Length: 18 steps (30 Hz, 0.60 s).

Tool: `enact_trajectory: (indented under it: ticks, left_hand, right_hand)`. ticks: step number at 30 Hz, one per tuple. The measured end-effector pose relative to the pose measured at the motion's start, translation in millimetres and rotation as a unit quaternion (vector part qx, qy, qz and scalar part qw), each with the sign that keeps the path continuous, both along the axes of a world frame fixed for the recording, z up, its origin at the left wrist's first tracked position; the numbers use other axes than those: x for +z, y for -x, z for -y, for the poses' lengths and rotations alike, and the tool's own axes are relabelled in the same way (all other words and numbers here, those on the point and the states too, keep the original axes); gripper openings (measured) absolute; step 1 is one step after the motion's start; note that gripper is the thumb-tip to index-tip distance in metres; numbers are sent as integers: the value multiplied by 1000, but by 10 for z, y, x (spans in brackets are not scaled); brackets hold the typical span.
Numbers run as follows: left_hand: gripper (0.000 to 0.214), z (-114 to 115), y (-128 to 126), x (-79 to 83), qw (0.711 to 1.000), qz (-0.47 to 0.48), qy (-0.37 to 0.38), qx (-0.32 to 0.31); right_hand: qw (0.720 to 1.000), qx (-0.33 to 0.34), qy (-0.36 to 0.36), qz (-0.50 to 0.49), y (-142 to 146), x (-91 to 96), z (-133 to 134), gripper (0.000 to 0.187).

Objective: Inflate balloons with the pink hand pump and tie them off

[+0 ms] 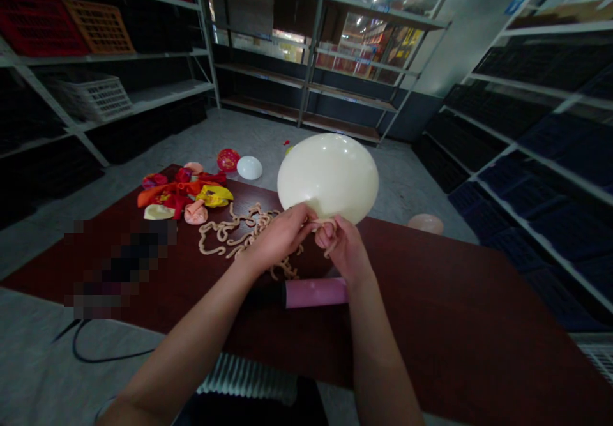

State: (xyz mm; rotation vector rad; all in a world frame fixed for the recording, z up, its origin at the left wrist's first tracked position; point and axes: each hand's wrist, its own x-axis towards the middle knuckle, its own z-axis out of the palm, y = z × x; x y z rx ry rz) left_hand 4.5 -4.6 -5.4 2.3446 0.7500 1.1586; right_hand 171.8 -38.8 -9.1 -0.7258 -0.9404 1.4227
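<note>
A large inflated cream balloon (330,174) stands over the far edge of the table, its neck end towards me. My left hand (287,229) is closed, pinching at the balloon's neck. Beside it my right hand (345,247) has its fingers curled round a short tan cord (324,221), which lies across the neck and hangs down a little. The fingers partly hide the neck and cord. On the table to the left of my hands lies a tangled heap of similar tan cords (221,228). Below my hands rests a pink cylinder (316,293) with a black end, probably a hand pump.
Uninflated balloons (182,190) in several colours are piled at the far left of the brown table (454,324). A white balloon (249,168), a red balloon (228,159) and a pale pink balloon (426,223) lie on the floor beyond. Shelves with crates (98,27) surround the area.
</note>
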Motion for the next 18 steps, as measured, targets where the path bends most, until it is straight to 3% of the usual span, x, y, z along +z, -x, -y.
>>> enact_trajectory:
  ticks: [3, 7, 9, 13, 18]
  left_hand:
    - [10, 3, -10, 3, 997, 57, 47, 18]
    - [21, 5, -28, -7, 985, 142, 100, 17]
    - [25, -9, -34, -37, 975, 180, 133, 6]
    - [28, -61, -38, -97, 952, 246, 181, -9]
    - [35, -89, -45, -87, 925, 293, 240, -20]
  right_hand:
    - [999, -26, 9, 32, -7, -9, -3, 41]
    - [995, -39, -8, 96, -40, -27, -14, 27]
    - [992, -36, -16, 119, -60, -32, -24, 23]
    - [983, 3, -28, 182, -62, -36, -38, 32]
    - [959, -13, -46, 281, -17, -21, -3, 19]
